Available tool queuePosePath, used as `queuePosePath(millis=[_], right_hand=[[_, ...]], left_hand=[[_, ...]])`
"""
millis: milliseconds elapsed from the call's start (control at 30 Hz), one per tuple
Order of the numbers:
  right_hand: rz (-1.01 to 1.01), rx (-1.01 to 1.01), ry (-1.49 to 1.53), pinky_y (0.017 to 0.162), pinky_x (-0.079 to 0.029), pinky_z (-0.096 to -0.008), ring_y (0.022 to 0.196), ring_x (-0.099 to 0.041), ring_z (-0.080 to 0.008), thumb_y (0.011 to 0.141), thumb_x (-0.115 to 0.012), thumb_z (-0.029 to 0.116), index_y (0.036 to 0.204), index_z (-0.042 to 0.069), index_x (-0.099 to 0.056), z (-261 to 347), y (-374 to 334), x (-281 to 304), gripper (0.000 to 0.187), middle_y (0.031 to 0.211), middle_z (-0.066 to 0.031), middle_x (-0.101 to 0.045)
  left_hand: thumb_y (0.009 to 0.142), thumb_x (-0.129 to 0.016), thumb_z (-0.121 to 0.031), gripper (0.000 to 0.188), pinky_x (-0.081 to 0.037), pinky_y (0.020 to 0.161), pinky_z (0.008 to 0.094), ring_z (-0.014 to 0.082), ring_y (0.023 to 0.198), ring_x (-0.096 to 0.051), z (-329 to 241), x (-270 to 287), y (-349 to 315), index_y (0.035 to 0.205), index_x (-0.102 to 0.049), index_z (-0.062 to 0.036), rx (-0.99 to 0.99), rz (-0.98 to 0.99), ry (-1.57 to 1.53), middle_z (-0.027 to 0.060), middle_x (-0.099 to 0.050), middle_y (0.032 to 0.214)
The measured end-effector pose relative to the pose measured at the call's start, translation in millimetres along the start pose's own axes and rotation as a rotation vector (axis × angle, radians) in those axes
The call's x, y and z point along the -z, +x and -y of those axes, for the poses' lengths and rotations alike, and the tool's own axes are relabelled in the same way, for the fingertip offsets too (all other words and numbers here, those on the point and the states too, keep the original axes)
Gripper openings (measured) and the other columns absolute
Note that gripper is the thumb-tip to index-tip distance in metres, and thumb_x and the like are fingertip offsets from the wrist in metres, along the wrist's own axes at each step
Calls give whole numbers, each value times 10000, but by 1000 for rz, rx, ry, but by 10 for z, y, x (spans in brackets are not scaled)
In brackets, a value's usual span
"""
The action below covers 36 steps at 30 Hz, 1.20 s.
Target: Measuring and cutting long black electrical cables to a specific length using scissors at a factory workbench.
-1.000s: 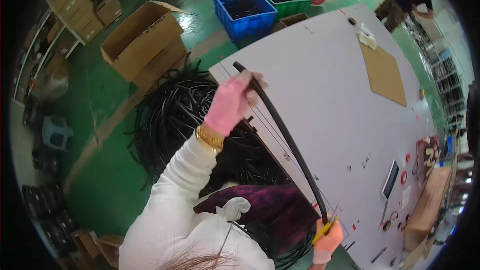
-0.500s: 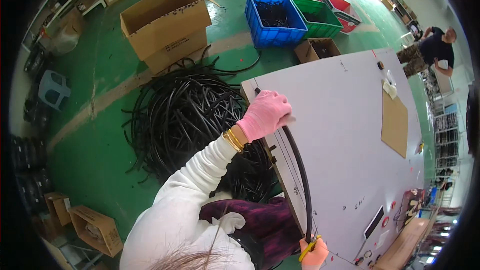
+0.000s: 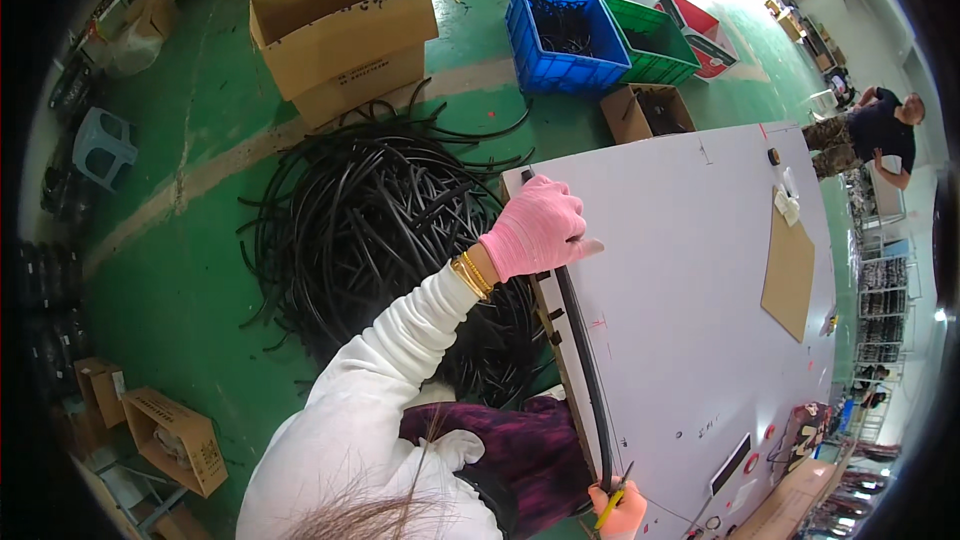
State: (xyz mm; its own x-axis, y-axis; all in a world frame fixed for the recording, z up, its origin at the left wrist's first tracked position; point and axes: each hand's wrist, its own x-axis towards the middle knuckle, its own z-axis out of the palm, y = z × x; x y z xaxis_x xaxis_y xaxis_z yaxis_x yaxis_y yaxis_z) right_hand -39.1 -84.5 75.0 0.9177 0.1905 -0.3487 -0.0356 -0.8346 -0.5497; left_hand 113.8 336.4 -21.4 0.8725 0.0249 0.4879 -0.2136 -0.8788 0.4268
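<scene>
A long black rubber tube (image 3: 585, 360) lies along the left edge of the white table (image 3: 690, 280). My left hand (image 3: 540, 225), in a pink glove, is closed over the tube near its far end, with the thumb pointing right. The tube's dark end (image 3: 527, 176) shows just beyond the glove. At the near end of the tube my right hand (image 3: 628, 512) grips yellow-handled scissors (image 3: 609, 507), their dark blades pointing up and away. Its fingers are beside the tube's near end; whether they also pinch it is hidden.
A large heap of black tubes (image 3: 390, 230) lies on the green floor left of the table. Beyond stand a cardboard box (image 3: 350, 40) and blue (image 3: 570, 65), green (image 3: 650, 45) and red crates. Cardboard (image 3: 790, 275) and a phone-like device (image 3: 731, 464) lie on the table. Another person (image 3: 880, 130) stands far right.
The tube, bowed to the right before, now runs straighter and closer to the table's left edge. The scissors' blades now show above my right hand. The view has shifted slightly.
</scene>
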Motion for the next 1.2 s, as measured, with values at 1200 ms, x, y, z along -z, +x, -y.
queuePosePath(millis=[1200], right_hand=[[52,104,-63,585,-445,-352,598,-464,-229,773,-856,155,1006,13,-673,-381,36,75,328,721,-147,-556]], left_hand=[[757,-741,-114,274,-442,701,416,314,733,-569,74,-77,61,608,-523,-40,-92,-131,62,102,-552,690]])
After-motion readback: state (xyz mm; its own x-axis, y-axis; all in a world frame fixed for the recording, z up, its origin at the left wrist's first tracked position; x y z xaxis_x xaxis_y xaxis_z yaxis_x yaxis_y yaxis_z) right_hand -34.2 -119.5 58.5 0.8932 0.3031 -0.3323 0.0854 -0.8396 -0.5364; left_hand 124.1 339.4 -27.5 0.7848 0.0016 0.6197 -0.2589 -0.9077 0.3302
